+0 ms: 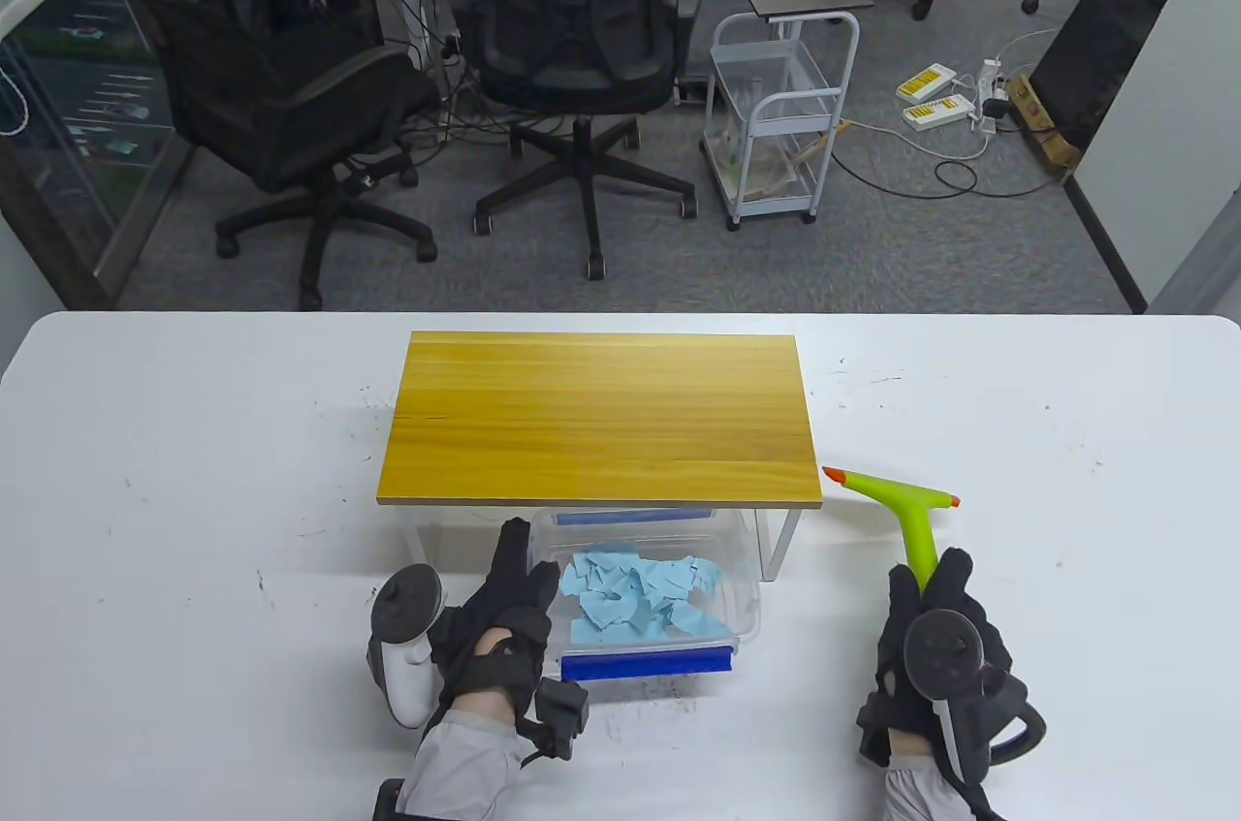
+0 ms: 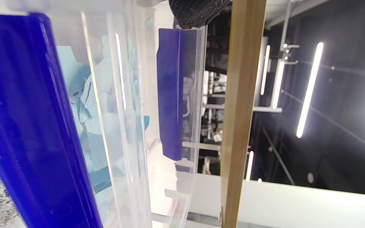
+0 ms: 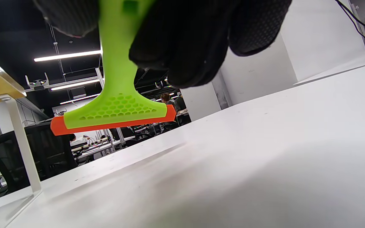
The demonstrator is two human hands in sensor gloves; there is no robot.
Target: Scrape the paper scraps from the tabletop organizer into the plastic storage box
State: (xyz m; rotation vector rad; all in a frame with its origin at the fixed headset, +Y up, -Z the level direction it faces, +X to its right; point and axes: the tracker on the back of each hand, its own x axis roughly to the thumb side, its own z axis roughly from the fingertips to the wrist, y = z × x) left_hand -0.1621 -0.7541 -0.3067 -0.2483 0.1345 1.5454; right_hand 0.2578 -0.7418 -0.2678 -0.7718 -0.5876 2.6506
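**Scraps already boxed, scraper lifted clear**

Looking like the closing step: wooden top of the tabletop organizer (image 1: 601,419) showing bare, and blue paper scraps (image 1: 645,593) lying heaped inside the clear plastic storage box (image 1: 747,608), itself sitting half under the organizer's near edge, between its white legs.

Gripping the green scraper (image 1: 906,521) by its handle with the right hand (image 1: 936,637), fingers wrapped fully around it. In the right wrist view, holding the orange blade (image 3: 112,124) raised off the white table (image 1: 194,472), not touching anything. Handle running away from the person and leaning slightly left; blade crossing it at the far end, stretching from near the organizer's right corner out to the right.

Resting the left hand (image 1: 509,613) against the box's left wall, fingers extended along the rim rather than curled; impossible to tell whether pinching the rim or merely steadying.

Judging the next move: setting the scraper down, or pulling the box out, needing a firmer left-hand hold on the rim, keeping the box level to avoid spilling scraps.
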